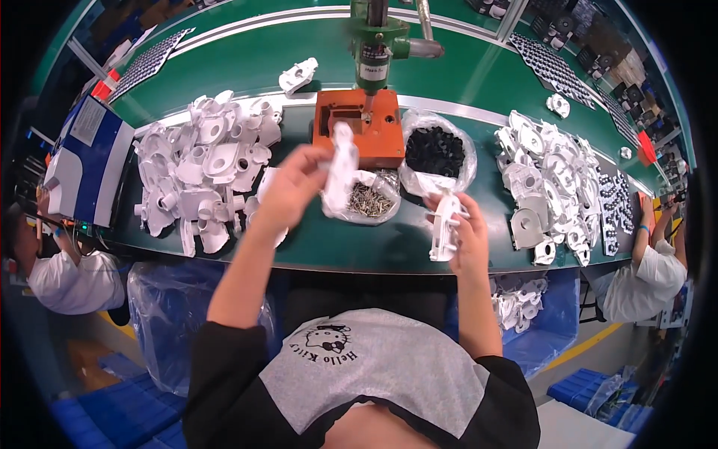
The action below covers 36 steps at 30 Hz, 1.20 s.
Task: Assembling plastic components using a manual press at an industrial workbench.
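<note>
My left hand is closed on a white plastic part, smeared by motion. It holds the part upright in front of the orange fixture block and over the bag of small metal screws. On the other side, my right hand grips another white plastic part with ribs and openings, just below the bag of black plastic pieces. A green press stands above the block, its tip over the block's top. The far side of each held part is hidden.
Heaped white parts lie at the left and right. One white part rests behind the block. A blue and white machine stands far left. Blue bins sit below the table edge. Co-workers are at both sides.
</note>
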Motion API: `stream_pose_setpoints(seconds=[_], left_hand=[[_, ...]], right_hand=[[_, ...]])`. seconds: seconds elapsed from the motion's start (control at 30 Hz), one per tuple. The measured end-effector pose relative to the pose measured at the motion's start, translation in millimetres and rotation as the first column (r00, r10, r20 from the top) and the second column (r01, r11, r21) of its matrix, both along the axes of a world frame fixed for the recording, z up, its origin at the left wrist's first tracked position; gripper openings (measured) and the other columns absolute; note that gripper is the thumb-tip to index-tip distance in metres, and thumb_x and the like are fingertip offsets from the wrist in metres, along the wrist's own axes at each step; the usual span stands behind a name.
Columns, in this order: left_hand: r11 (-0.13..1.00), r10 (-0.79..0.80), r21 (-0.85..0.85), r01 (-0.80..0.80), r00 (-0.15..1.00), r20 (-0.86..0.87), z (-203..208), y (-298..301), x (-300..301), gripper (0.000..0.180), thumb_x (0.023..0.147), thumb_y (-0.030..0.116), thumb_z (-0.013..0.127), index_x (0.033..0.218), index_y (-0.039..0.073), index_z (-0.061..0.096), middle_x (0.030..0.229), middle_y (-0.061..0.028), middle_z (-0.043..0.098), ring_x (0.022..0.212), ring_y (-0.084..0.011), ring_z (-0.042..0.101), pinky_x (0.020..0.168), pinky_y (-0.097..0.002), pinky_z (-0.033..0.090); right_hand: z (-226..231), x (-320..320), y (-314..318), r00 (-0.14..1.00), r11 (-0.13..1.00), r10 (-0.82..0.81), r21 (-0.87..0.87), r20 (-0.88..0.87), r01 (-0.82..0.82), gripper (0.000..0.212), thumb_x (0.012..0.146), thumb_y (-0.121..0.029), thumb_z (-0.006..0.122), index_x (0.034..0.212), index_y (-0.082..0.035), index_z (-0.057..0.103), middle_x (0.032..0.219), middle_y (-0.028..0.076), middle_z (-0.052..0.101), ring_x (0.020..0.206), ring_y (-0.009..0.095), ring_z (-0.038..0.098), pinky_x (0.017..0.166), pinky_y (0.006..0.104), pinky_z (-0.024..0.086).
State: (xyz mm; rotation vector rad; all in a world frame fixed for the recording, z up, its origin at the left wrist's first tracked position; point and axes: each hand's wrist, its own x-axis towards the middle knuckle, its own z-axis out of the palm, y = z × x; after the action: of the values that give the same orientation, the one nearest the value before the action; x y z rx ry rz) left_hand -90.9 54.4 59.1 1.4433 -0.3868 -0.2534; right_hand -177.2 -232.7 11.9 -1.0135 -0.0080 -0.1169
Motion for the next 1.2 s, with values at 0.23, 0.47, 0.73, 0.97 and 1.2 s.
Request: stream_pose_setpoints(seconds=[0.23, 0.47, 0.73, 0.97, 1.2], left_hand=[[0.894, -0.055, -0.448, 0.018, 0.996, -0.069, -41.2, -45.3, -70.0, 0.028, 0.093, 0.002, 0.053, 0.119, -0.001, 0.047, 0.124, -0.0082, 0.048, 0.115, -0.0171, 0.049, 0.099, -0.0301, 0.039], [0.923, 0.050, -0.383, -0.026, 0.997, 0.053, -51.3, -50.7, -68.4, 0.016, 0.094, -0.002, 0.049, 0.110, 0.000, 0.051, 0.123, -0.0085, 0.047, 0.109, -0.0141, 0.053, 0.094, -0.0271, 0.042], [0.935, 0.047, -0.355, -0.019, 0.996, 0.070, -54.4, -61.5, -72.9, 0.013, 0.093, -0.003, 0.049, 0.105, 0.000, 0.054, 0.123, -0.0085, 0.047, 0.108, -0.0139, 0.053, 0.094, -0.0260, 0.042], [0.993, 0.025, 0.107, -0.053, 0.968, 0.249, -44.6, -52.0, -75.0, 0.025, 0.090, 0.010, 0.060, 0.113, 0.001, 0.059, 0.116, -0.0128, 0.051, 0.108, -0.0228, 0.055, 0.089, -0.0310, 0.045], [0.933, 0.154, 0.301, -0.196, 0.975, 0.158, -16.5, -61.0, -79.9, 0.025, 0.085, 0.017, 0.065, 0.104, 0.001, 0.058, 0.079, -0.0121, 0.063, 0.069, -0.0206, 0.063, 0.064, -0.0304, 0.048]], right_hand=[[12.9, 9.1, 84.0, 0.982, 0.968, 0.189, 0.166, -0.002, -0.187, 0.033, 0.093, -0.003, 0.046, 0.125, -0.005, 0.039, 0.111, 0.010, 0.057, 0.094, 0.016, 0.061, 0.078, 0.0296, 0.053], [-6.2, 5.0, 87.2, 0.980, 0.965, 0.185, 0.203, -0.069, -0.168, 0.031, 0.093, -0.004, 0.046, 0.122, -0.007, 0.037, 0.103, 0.013, 0.060, 0.087, 0.017, 0.064, 0.071, 0.0309, 0.055], [-5.1, 8.3, 80.4, 0.972, 0.955, 0.205, 0.240, -0.119, -0.172, 0.027, 0.093, -0.005, 0.047, 0.119, -0.007, 0.041, 0.103, 0.010, 0.059, 0.087, 0.014, 0.062, 0.068, 0.0290, 0.055], [-27.9, 2.5, 83.2, 0.994, 0.992, 0.049, -0.107, -0.102, -0.060, 0.030, 0.091, -0.004, 0.036, 0.121, -0.007, 0.040, 0.097, 0.007, 0.058, 0.080, 0.010, 0.057, 0.066, 0.0229, 0.048], [-26.7, 7.0, 84.6, 1.000, 0.842, 0.010, -0.540, 0.019, 0.002, 0.046, 0.090, -0.008, 0.040, 0.136, -0.003, 0.032, 0.106, 0.018, 0.060, 0.091, 0.021, 0.060, 0.080, 0.0315, 0.047]])
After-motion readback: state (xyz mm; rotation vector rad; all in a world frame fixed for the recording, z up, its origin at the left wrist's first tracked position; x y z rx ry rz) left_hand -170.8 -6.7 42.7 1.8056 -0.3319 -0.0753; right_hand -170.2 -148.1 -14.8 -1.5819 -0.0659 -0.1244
